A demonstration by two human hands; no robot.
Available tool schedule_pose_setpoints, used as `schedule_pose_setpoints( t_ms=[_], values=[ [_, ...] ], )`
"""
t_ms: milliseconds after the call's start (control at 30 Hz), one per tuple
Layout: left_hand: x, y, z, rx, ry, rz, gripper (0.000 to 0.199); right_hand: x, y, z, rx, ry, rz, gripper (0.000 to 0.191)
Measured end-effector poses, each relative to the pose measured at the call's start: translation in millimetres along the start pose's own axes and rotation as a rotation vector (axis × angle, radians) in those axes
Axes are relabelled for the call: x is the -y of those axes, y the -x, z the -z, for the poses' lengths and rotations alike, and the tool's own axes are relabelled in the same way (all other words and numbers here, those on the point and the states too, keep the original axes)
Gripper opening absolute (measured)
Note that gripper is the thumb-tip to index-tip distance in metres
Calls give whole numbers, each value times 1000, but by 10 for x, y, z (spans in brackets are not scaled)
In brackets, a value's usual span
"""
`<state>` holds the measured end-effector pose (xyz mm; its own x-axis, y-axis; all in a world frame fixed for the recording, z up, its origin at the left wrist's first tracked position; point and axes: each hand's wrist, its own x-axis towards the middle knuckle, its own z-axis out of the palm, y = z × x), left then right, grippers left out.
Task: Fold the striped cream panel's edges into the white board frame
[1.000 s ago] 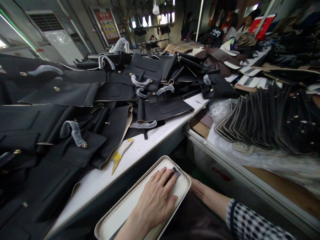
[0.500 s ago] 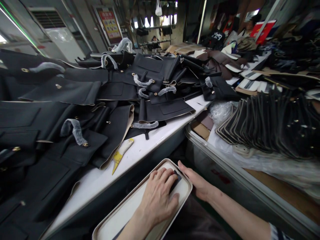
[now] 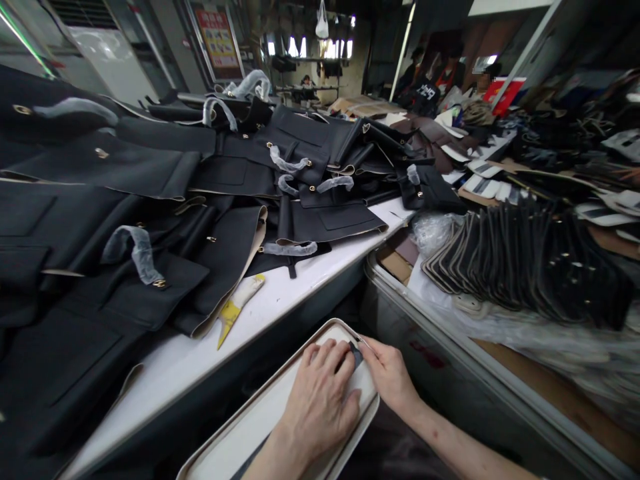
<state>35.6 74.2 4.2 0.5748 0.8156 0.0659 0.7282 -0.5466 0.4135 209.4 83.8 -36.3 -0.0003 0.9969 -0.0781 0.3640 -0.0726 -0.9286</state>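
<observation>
A long, shallow cream bag panel with a raised rim (image 3: 260,385) and rounded corners lies slanted at the bottom centre. My left hand (image 3: 320,393) rests palm down on its inner face, fingers slightly bent and thumb apart. Beside those fingertips shows a dark strip (image 3: 357,357), partly hidden by the hand. My right hand (image 3: 390,373) grips the panel's rim at the far right corner, thumb and fingers closed on it. What lies under my left palm is hidden.
Black leather bag pieces (image 3: 240,177) with plastic-wrapped handles cover the white table (image 3: 295,283). Yellow-and-white snips (image 3: 239,310) lie near its edge. To the right, a row of black panels (image 3: 520,260) stands on a plastic-covered bin (image 3: 435,340). People are in the background.
My right hand has moved from outside the corner onto the rim and closed on it. My left hand stays on the panel. The view has turned slightly to the right.
</observation>
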Motion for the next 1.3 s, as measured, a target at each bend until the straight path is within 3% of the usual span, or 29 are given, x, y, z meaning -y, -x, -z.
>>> schedule_pose_setpoints(
  t_ms=[367,567,767,933,1067,1200,1300],
  values=[
    [-56,12,32,-4,26,33,40,-42,117,-13,-80,82,75,35],
    [-88,38,47,-6,35,5,36,74,190,6,-92,185,133,31],
    [-59,60,16,-50,58,-14,38,189,208,1,-21,338,194,33],
    [9,-2,40,-103,129,-10,27,274,195,-31,93,709,385,38],
    [62,-58,92,-108,167,37,34,375,181,1,193,920,453,31],
    [81,12,104,-81,169,25,43,393,96,104,203,669,388,30],
    [70,104,81,-80,179,11,37,338,-79,158,182,406,208,27]
  ],
)
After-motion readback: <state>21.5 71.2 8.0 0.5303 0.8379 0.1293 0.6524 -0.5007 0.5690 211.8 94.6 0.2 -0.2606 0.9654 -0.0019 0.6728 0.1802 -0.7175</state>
